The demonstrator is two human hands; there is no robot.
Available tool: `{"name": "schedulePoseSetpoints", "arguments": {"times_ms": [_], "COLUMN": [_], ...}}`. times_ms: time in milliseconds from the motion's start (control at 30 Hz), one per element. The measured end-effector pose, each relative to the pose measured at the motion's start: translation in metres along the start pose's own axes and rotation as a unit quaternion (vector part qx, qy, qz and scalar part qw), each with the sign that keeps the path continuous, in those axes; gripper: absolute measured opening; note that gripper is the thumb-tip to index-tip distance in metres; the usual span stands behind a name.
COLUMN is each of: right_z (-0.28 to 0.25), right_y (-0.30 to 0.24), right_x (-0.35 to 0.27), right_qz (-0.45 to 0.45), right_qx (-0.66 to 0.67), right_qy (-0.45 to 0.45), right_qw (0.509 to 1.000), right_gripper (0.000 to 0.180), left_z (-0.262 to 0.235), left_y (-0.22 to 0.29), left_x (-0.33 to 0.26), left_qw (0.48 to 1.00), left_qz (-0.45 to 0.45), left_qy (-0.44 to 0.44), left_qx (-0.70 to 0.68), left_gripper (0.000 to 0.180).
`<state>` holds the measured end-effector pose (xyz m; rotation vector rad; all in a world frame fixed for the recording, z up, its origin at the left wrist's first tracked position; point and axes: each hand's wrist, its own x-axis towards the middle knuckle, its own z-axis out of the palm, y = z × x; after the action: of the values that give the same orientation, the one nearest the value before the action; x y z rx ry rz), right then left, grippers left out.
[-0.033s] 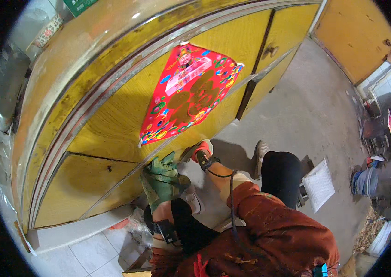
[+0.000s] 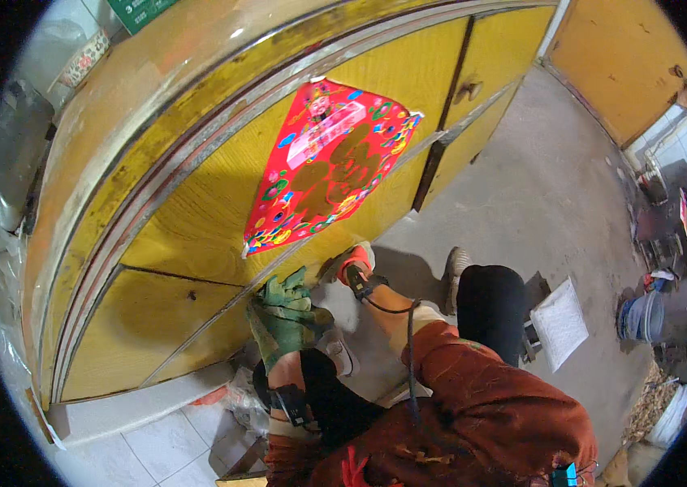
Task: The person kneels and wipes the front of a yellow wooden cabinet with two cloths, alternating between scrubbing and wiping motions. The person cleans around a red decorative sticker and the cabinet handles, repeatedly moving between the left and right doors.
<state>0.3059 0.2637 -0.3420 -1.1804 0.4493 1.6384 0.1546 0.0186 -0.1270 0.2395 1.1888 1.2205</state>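
Note:
My left hand (image 2: 288,302) wears a green glove, its fingers bent but apart, near the lower edge of the yellow wood-grain cabinet (image 2: 189,203). Nothing shows in its grasp. Farther forward, my right hand (image 2: 356,266) reaches the cabinet's bottom edge. An orange-pink cloth with a pale edge (image 2: 360,257) covers most of it, and the fingers are largely hidden. A black device with a cable is strapped at each wrist. Above both hands, a red printed poster (image 2: 327,166) is fixed to the cabinet front, its corners taped.
A low stool with a white cushion (image 2: 559,325) stands to the right on the grey floor. Beyond it sit blue buckets (image 2: 642,318) and an orange door (image 2: 624,69). A clear plastic bag (image 2: 248,398) lies by the cabinet foot at lower left.

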Motion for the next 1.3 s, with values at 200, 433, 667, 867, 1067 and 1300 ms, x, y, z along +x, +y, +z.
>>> {"name": "schedulePoseSetpoints", "arguments": {"times_ms": [200,433,667,867,1067,1300], "right_z": [0.039,0.083,0.082,0.051,0.027,-0.009], "right_y": [-0.072,-0.113,-0.106,-0.095,-0.072,-0.067], "right_x": [-0.081,-0.223,-0.191,-0.099,-0.034,0.048], "right_qz": [-0.073,-0.009,-0.015,0.042,0.006,0.03], "right_qx": [-0.087,0.113,0.103,0.098,0.191,0.163], "right_qy": [-0.026,-0.231,-0.125,0.023,0.058,0.047], "right_qw": [0.993,0.966,0.987,0.994,0.98,0.985], "right_gripper": [0.02,0.012,0.053,0.074,0.06,0.046], "left_z": [0.018,0.107,0.149,0.128,0.112,0.119], "left_y": [0.002,0.05,0.067,0.059,0.048,0.041], "left_x": [0.003,0.035,0.015,0.039,0.067,0.058], "left_qw": [0.999,0.989,0.985,0.791,0.956,0.993], "left_qz": [0.026,0.074,-0.055,-0.247,-0.107,0.108], "left_qy": [-0.046,-0.118,-0.072,-0.193,-0.148,0.016], "left_qx": [-0.004,-0.044,-0.145,-0.526,-0.231,-0.043], "left_gripper": [0.049,0.05,0.038,0.012,0.052,0.038]}}
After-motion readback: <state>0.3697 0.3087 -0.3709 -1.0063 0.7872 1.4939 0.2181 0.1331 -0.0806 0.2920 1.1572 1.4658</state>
